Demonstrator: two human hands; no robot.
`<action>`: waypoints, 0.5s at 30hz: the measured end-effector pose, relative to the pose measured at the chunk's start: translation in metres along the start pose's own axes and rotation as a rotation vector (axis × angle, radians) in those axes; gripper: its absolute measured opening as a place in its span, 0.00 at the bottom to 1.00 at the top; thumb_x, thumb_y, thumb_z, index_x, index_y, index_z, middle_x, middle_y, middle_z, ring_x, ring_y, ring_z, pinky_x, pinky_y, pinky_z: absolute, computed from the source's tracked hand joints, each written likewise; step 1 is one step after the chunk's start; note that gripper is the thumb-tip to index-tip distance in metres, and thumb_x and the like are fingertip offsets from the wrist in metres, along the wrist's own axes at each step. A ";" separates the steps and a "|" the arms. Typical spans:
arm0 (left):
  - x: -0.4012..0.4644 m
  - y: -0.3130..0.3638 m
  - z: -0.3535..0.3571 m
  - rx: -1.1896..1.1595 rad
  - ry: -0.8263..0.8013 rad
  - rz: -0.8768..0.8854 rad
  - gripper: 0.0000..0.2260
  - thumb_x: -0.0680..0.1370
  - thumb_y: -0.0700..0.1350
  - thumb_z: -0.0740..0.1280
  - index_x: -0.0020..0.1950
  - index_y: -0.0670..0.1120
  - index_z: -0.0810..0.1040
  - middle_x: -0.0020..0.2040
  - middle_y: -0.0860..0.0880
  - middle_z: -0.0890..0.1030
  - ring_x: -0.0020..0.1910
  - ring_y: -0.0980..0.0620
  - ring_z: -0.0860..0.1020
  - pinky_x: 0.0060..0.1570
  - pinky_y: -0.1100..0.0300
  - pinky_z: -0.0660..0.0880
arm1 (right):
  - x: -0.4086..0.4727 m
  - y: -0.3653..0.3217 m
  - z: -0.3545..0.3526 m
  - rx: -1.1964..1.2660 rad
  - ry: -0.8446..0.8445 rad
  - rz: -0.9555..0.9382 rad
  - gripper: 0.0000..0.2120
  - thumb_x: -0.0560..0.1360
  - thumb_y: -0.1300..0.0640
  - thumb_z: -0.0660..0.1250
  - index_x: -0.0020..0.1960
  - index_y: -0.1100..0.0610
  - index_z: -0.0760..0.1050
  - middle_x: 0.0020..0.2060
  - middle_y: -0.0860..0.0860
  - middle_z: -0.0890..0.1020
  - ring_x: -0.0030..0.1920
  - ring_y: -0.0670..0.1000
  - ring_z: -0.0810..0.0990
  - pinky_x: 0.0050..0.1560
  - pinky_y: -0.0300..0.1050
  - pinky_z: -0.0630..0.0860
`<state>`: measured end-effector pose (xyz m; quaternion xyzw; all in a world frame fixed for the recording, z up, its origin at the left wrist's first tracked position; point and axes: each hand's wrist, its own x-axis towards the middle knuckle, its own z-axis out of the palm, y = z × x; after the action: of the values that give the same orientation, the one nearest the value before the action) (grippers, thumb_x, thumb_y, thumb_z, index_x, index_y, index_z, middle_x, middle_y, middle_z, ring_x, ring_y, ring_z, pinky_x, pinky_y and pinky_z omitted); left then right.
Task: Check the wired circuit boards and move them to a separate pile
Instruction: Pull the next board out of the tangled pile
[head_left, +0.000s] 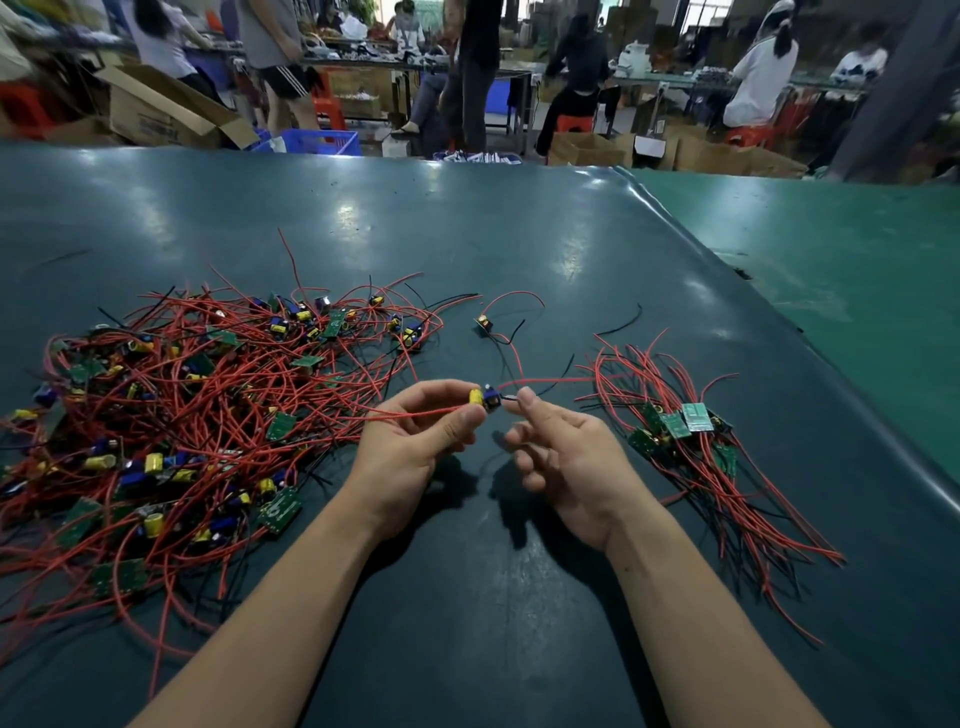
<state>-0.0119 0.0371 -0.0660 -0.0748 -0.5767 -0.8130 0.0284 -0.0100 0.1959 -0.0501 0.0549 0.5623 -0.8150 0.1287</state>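
Pinched between the thumb and fingertips of the left hand (415, 436), one wired circuit board (483, 399) is held up over the middle of the table (519, 234), its yellow capacitor and blue part facing the camera. The right hand (561, 457) pinches the board's far end with thumb and forefinger, its other fingers loosely curled and holding nothing. Red leads run from the board leftward across the left palm and rightward toward the sorted pile (691, 441).

This looks like the checking step: the board is being turned and looked over, not yet set down. The next move, by my judgement, calls for carrying it toward the right edge and laying it on the sorted pile with its wires running the same way, without snagging the unsorted heap (182, 415) that spreads along the left edge. One stray board (484, 326) lies apart, beyond the hands toward the far edge.

The table is covered in a dark teal, glossy sheet; a lighter green sheet (831, 260) covers the far right corner. Beyond it, a busy workshop: people at benches, red stools, cardboard boxes (156, 114), a blue crate (322, 141).
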 end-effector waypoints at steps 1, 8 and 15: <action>-0.001 0.000 0.000 0.033 -0.027 0.002 0.09 0.63 0.45 0.76 0.42 0.49 0.85 0.40 0.50 0.85 0.36 0.56 0.79 0.39 0.66 0.76 | 0.000 0.000 0.001 0.025 -0.005 -0.029 0.15 0.69 0.51 0.71 0.51 0.59 0.81 0.29 0.50 0.77 0.24 0.45 0.71 0.21 0.35 0.64; -0.001 -0.002 0.003 0.128 -0.047 0.021 0.08 0.65 0.41 0.76 0.43 0.47 0.83 0.40 0.49 0.85 0.37 0.56 0.80 0.39 0.66 0.76 | 0.006 0.003 0.002 0.085 0.146 -0.204 0.03 0.71 0.62 0.73 0.39 0.59 0.80 0.26 0.50 0.77 0.23 0.45 0.70 0.20 0.35 0.63; -0.003 -0.002 0.005 0.231 -0.026 0.019 0.12 0.66 0.42 0.76 0.48 0.42 0.84 0.41 0.46 0.86 0.37 0.53 0.82 0.40 0.64 0.78 | 0.006 0.011 0.007 -0.118 0.222 -0.322 0.08 0.72 0.60 0.74 0.37 0.56 0.78 0.25 0.49 0.77 0.23 0.45 0.71 0.21 0.35 0.64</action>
<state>-0.0084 0.0421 -0.0665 -0.0872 -0.6661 -0.7399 0.0369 -0.0129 0.1852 -0.0589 0.0461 0.6212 -0.7797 -0.0631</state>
